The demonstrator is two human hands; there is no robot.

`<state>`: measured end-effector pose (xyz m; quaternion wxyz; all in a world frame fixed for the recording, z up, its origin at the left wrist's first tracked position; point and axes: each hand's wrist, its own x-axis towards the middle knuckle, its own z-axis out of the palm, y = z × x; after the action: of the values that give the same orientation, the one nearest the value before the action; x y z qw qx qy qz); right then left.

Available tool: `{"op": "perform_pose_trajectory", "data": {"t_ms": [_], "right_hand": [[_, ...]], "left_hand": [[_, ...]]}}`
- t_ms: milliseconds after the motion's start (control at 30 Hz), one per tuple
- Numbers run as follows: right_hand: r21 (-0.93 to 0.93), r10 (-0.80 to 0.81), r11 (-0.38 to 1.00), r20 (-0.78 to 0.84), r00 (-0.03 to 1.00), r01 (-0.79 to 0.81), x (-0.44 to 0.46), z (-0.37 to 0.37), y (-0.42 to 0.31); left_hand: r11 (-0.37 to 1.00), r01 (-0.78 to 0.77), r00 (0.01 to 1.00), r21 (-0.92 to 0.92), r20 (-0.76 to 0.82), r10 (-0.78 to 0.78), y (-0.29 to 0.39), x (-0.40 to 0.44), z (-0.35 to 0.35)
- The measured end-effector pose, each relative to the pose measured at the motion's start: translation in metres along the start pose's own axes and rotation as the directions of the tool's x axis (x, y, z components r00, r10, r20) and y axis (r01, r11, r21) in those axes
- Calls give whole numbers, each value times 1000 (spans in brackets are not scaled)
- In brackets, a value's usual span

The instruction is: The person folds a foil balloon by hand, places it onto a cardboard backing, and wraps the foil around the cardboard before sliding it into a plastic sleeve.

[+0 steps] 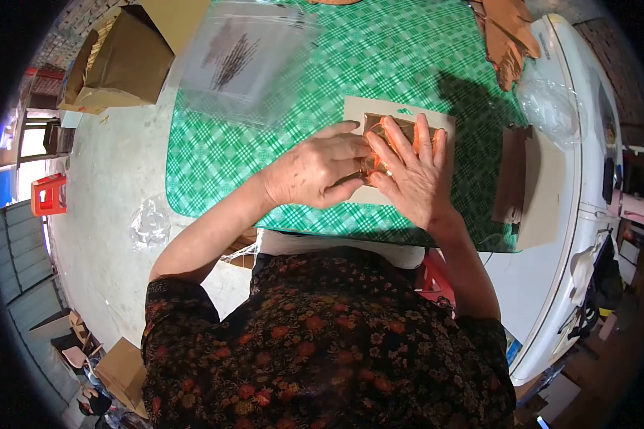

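A flat beige card or board [354, 109] lies on the green checked tablecloth [386, 53], with a darker brown panel in its middle and bright orange, string-like bits over it. My right hand [418, 175] rests flat on the panel, its fingers stretched and spread. From the left, my left hand [320, 168] reaches to the panel's edge with bent fingers. Its fingertips meet the orange bits and are partly hidden, so I cannot make out what they hold, if anything.
A stack of clear plastic bags [243, 61] covers the table's far left. Brown leather-like pieces [506, 39] and crumpled clear plastic [549, 100] lie far right. An open cardboard box [132, 71] stands left, a cardboard piece [540, 186] right, beside a white fridge [595, 129]. A red stool [49, 195] stands on the floor.
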<state>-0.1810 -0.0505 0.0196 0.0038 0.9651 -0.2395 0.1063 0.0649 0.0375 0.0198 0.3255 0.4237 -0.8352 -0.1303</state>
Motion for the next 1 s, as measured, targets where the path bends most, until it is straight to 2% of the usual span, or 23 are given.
{"op": "perform_pose_trajectory", "data": {"t_ms": [33,233,267,367,467,667,767,867,1000], "right_hand": [[8,6,1000,9,1000,-6,0,0,0],[-15,-5,1000,66,998,6,-2,4,5],[-18,2,1000,59,998,-1,-2,5,4],[-22,13,1000,40,999,-12,-2,5,1],[-7,12,1000,37,999,-12,-2,4,1],[47,45,998,97,994,-50,-4,2,0],[62,52,996,105,993,-59,-4,3,0],[60,55,996,108,993,-62,-4,3,0],[62,56,996,115,992,-63,-4,2,0]], "left_hand": [[999,7,1000,-33,-11,-8,-1,2,0],[964,250,941,91,-257,-220,12,15,24],[953,304,916,11,-279,-289,16,18,29],[914,404,856,38,-369,-363,23,19,44],[916,393,855,86,-399,-330,22,21,48],[925,379,825,44,-469,-315,17,29,52],[883,458,831,100,-402,-385,24,31,52],[871,468,837,149,-392,-383,26,29,57],[815,487,844,315,-411,-345,29,30,55]]}}
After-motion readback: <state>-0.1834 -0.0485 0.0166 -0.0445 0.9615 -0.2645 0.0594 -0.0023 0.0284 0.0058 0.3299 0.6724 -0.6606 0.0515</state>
